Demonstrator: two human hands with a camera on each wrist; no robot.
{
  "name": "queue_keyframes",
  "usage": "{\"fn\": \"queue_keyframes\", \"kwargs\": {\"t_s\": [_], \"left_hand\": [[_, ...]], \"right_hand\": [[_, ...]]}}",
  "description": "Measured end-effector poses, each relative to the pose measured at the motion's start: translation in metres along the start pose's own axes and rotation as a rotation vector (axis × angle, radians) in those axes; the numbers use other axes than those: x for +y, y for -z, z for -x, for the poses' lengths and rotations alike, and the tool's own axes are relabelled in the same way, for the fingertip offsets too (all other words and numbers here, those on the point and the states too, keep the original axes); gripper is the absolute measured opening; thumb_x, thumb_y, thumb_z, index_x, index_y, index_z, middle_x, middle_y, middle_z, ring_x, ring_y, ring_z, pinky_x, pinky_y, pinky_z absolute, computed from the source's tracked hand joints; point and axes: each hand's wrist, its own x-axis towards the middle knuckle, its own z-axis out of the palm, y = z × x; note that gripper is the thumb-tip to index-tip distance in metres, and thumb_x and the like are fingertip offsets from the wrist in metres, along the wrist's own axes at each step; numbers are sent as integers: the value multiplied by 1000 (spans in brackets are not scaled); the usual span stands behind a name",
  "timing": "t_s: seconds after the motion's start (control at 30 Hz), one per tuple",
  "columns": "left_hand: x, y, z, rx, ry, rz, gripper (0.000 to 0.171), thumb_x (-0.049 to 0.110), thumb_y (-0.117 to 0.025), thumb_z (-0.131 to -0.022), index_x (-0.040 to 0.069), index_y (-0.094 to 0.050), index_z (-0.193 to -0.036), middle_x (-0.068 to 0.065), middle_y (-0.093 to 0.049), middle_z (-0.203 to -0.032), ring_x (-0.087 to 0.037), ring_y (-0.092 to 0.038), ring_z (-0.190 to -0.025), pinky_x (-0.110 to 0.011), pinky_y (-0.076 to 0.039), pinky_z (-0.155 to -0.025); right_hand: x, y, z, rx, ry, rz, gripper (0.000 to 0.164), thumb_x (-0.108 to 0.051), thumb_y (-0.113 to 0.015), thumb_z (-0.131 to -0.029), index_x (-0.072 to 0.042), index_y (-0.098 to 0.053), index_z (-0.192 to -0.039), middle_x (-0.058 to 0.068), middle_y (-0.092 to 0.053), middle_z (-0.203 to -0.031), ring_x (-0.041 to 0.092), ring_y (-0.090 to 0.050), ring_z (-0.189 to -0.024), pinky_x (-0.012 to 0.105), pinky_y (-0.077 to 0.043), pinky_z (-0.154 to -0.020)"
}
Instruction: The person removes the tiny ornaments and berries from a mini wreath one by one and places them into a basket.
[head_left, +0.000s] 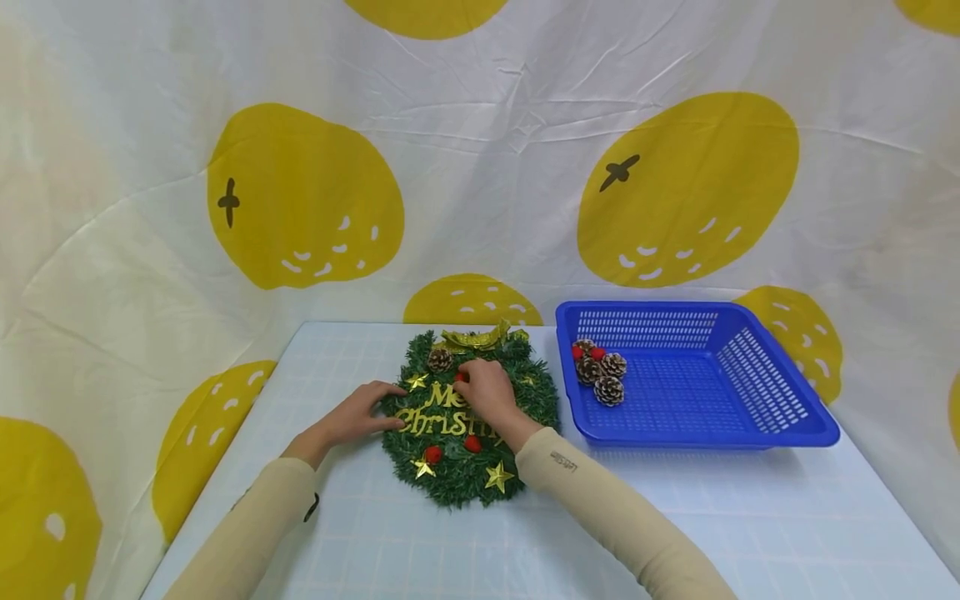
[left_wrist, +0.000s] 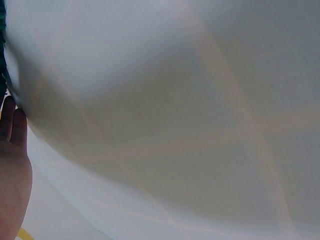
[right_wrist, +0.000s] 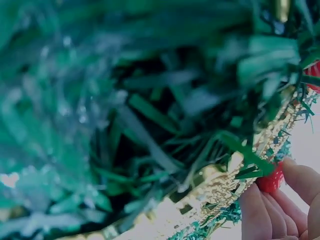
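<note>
Pinching a red berry on the green wreath

The right hand is holding the berry between thumb and fingers, just above the gold lettering, while the wreath is lying on the table, left of the blue basket. The left hand is gripping nothing; its thumb and fingers are spreading apart and touching the wreath's left edge.

Working well here probably means pinching the berry lightly by its sides, letting the left hand steady the edge so that the wreath is not sliding, and lifting the knuckles clear of the lettering, which could be bending or catching under the wrist.

Much is hiding. The right hand is covering the end of the upper word, and green sprigs are screening the berry's underside, so whether anything is fixing it there I cannot tell. The right wrist view is blurring across most of the greenery. The left wrist view is showing mainly tabletop, its left border cutting off much of the hand. In the basket, pine cones and red pieces are overlapping, making a sure count difficult.
</note>
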Motion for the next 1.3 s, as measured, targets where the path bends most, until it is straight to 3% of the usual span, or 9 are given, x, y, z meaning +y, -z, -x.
{"fn": "queue_keyframes", "kwargs": {"t_s": [0.1, 0.27, 0.4, 0.5, 0.8, 1.3], "left_hand": [[-1, -1, 0, 0, -5, -10, 57, 40, -72, -89, 7, -56, -133, -18, -54, -133, -41, -46, -125, -59, -37, -103], [0, 0, 0, -1, 1, -1, 57, 39, -72, -89, 7, -56, -133, -18, -54, -133, -40, -45, -126, -58, -36, -104], [2, 1, -1, -3, 0, 2, 57, 38, -72, -89, 7, -56, -133, -18, -54, -133, -41, -45, -126, -59, -36, -104], [1, 1, 0, -4, -1, 2, 56, 38, -73, -89, 7, -56, -133, -18, -54, -133, -40, -45, -126, -59, -36, -104], [0, 1, 0, -8, 3, 4, 57, 39, -72, -89, 7, -56, -134, -17, -53, -134, -39, -45, -127, -58, -36, -105], [1, 1, 0, -13, 6, 16, 58, 40, -72, -89, 7, -55, -134, -18, -52, -135, -39, -44, -128, -58, -35, -105]], "right_hand": [[0, 2, 2, -5, -2, -25, 26, -12, -66, -94, -2, -71, -117, 11, -73, -95, 15, -66, -68, 36, -57, -73], [-2, 12, 7, -23, -5, -106, 31, -9, -65, -95, 2, -66, -124, 14, -72, -102, 16, -65, -67, 35, -56, -69], [-3, 23, 9, -18, -6, -130, 34, -10, -65, -94, 3, -64, -126, 15, -70, -108, 21, -67, -79, 32, -55, -71], [-3, 32, 7, -1, -11, -128, 34, -11, -66, -94, 1, -64, -126, 15, -70, -109, 25, -67, -89, 33, -54, -75], [2, 58, 1, 52, -26, -168, 36, -17, -67, -94, -6, -65, -128, 11, -70, -115, 25, -68, -98, 41, -56, -83], [6, 65, 2, 79, -32, -206, 37, -17, -67, -94, -3, -64, -128, 12, -70, -115, 27, -67, -99, 42, -55, -82]]}}
